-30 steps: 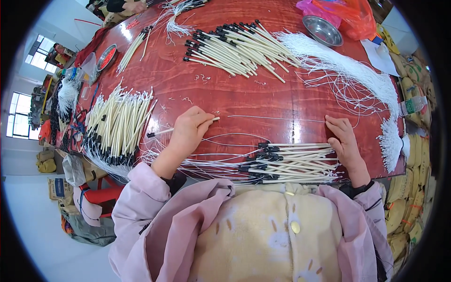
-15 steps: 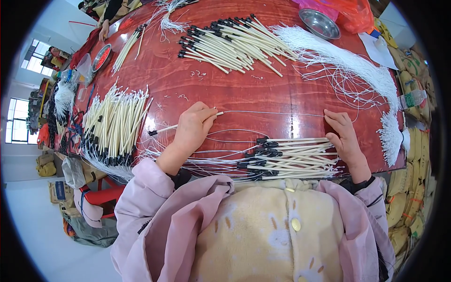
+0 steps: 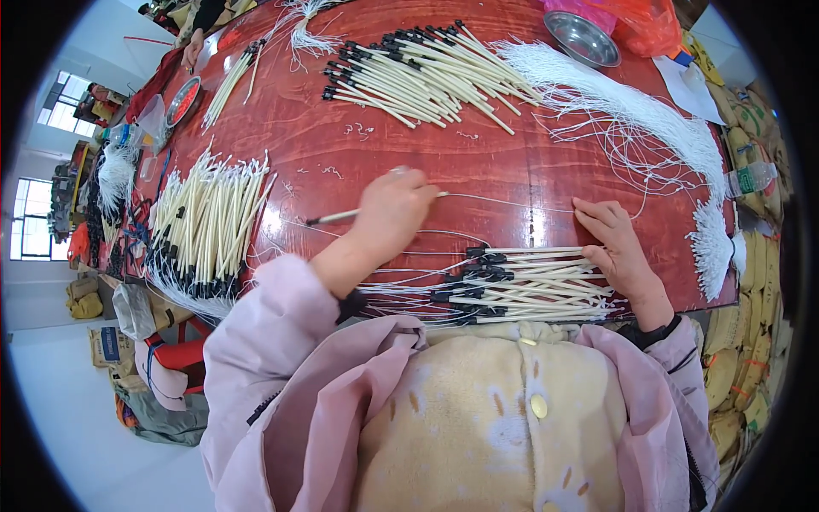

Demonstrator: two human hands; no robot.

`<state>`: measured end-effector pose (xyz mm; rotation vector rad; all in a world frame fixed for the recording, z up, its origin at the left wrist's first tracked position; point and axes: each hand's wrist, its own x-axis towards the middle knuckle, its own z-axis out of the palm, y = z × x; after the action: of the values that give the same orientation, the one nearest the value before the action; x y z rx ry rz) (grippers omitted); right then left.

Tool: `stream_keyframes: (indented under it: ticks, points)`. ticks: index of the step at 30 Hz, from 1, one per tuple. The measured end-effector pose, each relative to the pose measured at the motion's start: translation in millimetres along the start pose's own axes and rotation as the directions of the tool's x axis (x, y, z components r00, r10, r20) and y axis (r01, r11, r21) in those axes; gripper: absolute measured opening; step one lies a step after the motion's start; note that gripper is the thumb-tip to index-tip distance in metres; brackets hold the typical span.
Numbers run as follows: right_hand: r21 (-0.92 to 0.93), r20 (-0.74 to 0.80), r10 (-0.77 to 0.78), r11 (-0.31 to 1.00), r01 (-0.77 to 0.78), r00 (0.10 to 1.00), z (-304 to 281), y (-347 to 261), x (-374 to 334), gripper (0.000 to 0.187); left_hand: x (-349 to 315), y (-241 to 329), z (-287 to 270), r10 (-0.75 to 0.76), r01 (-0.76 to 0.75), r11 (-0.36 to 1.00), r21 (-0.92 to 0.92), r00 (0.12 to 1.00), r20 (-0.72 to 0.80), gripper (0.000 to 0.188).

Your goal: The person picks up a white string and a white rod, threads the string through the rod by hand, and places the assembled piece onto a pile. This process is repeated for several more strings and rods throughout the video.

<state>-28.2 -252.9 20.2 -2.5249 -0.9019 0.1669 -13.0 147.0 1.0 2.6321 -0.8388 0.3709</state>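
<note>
My left hand is closed round a thin cream tube with a black end; the tube's other tip shows past my fingers. From that tip a white string runs across to my right hand. There it meets the fingertips and seems caught between the fingers, the thumb held apart; the exact grip is hidden. Just below my hands lies a bundle of cream tubes with black ends, white strings trailing leftward from it. Beyond them is a larger pile of such tubes.
Another stack of cream tubes lies left on the red table. A long hank of white strings spreads along the right side. Metal bowls stand at the far edge and left. Another person's hand is at the far left.
My left hand has moved right and slightly away from me, carrying the tube. My right hand has shifted a little left, and the string between them sags slightly more.
</note>
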Motion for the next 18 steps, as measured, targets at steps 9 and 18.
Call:
stream_keyframes:
  ticks: [9,18]
  points:
    - [-0.083,-0.054,-0.163,0.984,0.158,0.985,24,-14,53,0.074,71,88,32,0.163,-0.166,0.986,0.006,0.971,0.176,0.009]
    - [-0.146,-0.186,-0.146,0.982,0.119,0.972,13,-11,72,0.053,1,9,-34,-0.384,0.401,0.903,0.152,0.914,-0.13,0.032]
